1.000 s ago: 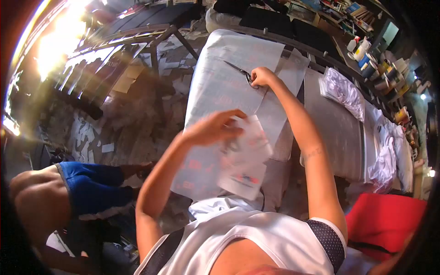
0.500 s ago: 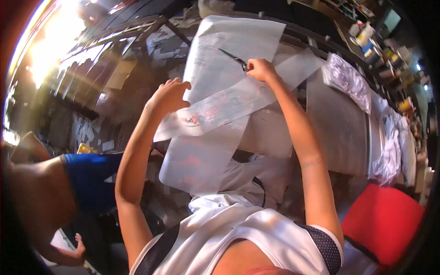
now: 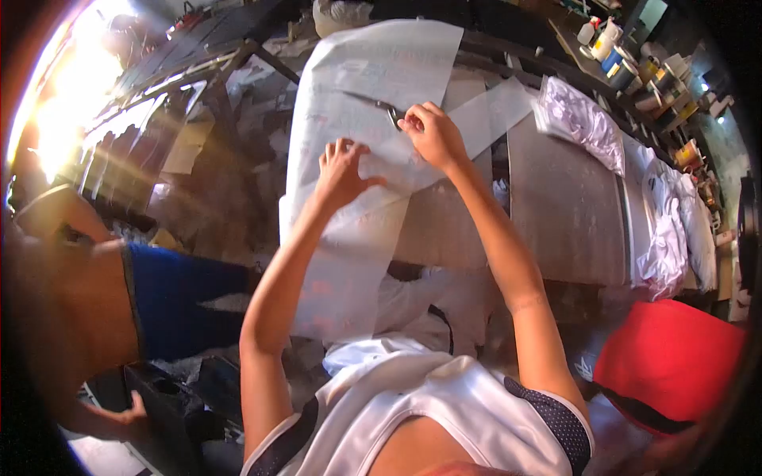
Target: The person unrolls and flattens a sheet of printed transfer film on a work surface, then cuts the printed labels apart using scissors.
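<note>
My right hand [image 3: 436,139] is closed around the handles of dark scissors [image 3: 371,101], whose blades point away to the upper left. Under them lies a large translucent plastic sheet [image 3: 381,59] with faint reddish print, reaching down to my lap. My left hand [image 3: 341,176] is over the sheet, fingers spread and thumb out toward the right, with nothing in it. A separate translucent strip [image 3: 498,119] runs from beneath my hands to the upper right.
Brown boards [image 3: 563,206] make up the work surface on the right. Bagged white bundles [image 3: 583,123] lie along its far edge. A red seat [image 3: 667,361] is at lower right. Another person in blue shorts [image 3: 186,297] is close on my left. Bottles and jars stand at upper right.
My left hand has moved right, away from the strip's left end and over the sheet. The strip's printed end no longer shows clearly. My right hand still holds the scissors.
</note>
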The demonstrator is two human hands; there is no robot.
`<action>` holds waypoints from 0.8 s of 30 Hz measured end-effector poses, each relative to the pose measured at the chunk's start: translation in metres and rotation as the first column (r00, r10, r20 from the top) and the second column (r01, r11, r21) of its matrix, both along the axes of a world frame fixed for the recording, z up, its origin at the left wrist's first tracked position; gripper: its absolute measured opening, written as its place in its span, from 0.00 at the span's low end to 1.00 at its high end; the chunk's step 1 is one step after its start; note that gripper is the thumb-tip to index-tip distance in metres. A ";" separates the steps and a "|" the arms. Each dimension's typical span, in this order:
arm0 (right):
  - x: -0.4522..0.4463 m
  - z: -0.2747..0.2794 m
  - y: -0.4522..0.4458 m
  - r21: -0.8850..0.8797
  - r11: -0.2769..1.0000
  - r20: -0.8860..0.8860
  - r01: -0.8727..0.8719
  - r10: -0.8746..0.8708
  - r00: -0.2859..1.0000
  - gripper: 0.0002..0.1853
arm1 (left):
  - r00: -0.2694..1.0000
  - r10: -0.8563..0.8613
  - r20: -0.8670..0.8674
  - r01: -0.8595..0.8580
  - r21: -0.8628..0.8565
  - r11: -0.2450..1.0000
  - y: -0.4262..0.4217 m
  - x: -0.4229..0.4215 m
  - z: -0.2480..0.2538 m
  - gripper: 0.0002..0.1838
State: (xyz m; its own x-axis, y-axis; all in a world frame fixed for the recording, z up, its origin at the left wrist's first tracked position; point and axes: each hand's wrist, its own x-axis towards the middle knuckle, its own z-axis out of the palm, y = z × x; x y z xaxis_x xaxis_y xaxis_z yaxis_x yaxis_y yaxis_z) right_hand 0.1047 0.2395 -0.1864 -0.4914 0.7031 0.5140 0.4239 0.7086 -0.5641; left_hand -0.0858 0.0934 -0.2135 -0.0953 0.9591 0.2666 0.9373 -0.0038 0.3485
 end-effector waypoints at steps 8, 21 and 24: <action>0.052 0.029 -0.082 -0.039 0.998 -0.157 0.039 -0.045 0.987 0.18 | 0.729 -0.262 0.632 0.314 0.031 0.949 0.018 -0.021 0.034 0.10; 0.087 0.217 -0.074 -0.016 0.965 -0.015 -0.263 0.263 0.965 0.20 | 0.724 -0.594 0.351 0.403 0.484 0.777 0.000 0.002 0.182 0.41; 0.112 0.291 -0.110 -0.214 0.937 -0.338 -0.277 0.195 0.921 0.16 | 0.651 -0.691 0.314 0.610 0.324 0.723 0.002 0.002 0.192 0.37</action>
